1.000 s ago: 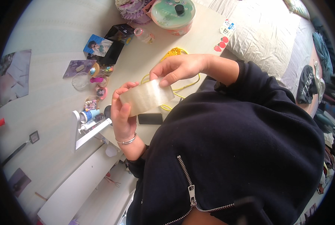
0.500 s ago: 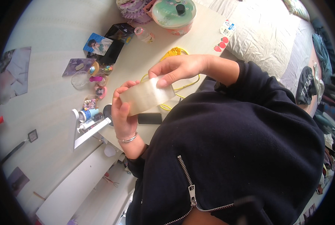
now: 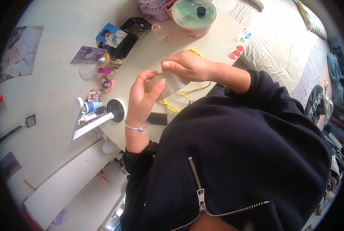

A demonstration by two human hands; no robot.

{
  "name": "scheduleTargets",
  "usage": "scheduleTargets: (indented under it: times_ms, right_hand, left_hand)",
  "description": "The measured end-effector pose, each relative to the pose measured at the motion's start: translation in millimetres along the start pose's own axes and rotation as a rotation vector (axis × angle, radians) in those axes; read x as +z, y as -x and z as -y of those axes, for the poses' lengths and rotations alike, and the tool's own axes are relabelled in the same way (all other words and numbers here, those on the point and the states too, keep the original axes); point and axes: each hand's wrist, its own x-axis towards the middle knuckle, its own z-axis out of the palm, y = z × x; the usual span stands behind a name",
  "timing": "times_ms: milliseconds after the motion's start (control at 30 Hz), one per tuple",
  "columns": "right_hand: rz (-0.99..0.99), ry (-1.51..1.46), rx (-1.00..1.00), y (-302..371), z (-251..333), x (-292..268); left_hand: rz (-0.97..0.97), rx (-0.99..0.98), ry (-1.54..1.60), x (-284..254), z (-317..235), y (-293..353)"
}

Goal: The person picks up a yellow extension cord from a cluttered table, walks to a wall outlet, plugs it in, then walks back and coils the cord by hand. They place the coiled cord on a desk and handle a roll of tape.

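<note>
Above the desk, both hands are closed around a roll of wide, shiny, beige-looking packing tape (image 3: 172, 88). My left hand (image 3: 142, 99), with a ring and a silver bracelet, grips the roll's left end, its thumb lying across the outer face. My right hand (image 3: 194, 67) bends over the upper right part, thumb and fingers close to the left fingertips. Between them the hands cover much of the roll. Behind and below it, a yellow cord (image 3: 197, 91) loops over the desk. A dark phone (image 3: 157, 118) lies just right of my left wrist.
The pale desk (image 3: 141, 57) holds a round tub with a green lid (image 3: 195, 24), a small clear bottle (image 3: 160, 33) and a black box (image 3: 122, 48). Small trinkets line the wall side, near a round black-faced stand (image 3: 116, 111). A bed (image 3: 264, 44) adjoins at the right.
The roll has turned and shows less of its face. My left thumb has come up across it, and my right hand has rolled over its upper edge. The view has shifted slightly.
</note>
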Motion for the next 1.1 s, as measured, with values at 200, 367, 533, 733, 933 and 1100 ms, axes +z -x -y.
scheduleTargets:
  times_ms: [200, 367, 533, 733, 933, 1100]
  right_hand:
    - [0.012, -0.011, -0.073, 1, 2, -5]
    - [0.030, -0.012, -0.042, 2, 3, -5]
    - [0.039, 0.052, -0.051, 0, 3, -6]
    - [0.064, 0.045, 0.023, 1, 5, -6]
    - [0.067, 0.045, 0.035, 0, 8, -5]
    - [0.107, -0.002, 0.092, 1, 12, -11]
  left_hand:
    - [0.063, 0.038, 0.060, 0, -1, 3]
    - [0.111, 0.081, 0.031, -3, -1, 3]
    - [0.161, 0.065, -0.004, -4, -1, 4]
    - [0.126, 0.051, -0.019, 0, 3, 4]
    - [0.134, 0.003, -0.015, 1, 2, 2]
    - [0.162, 0.022, 0.031, 1, 3, 4]
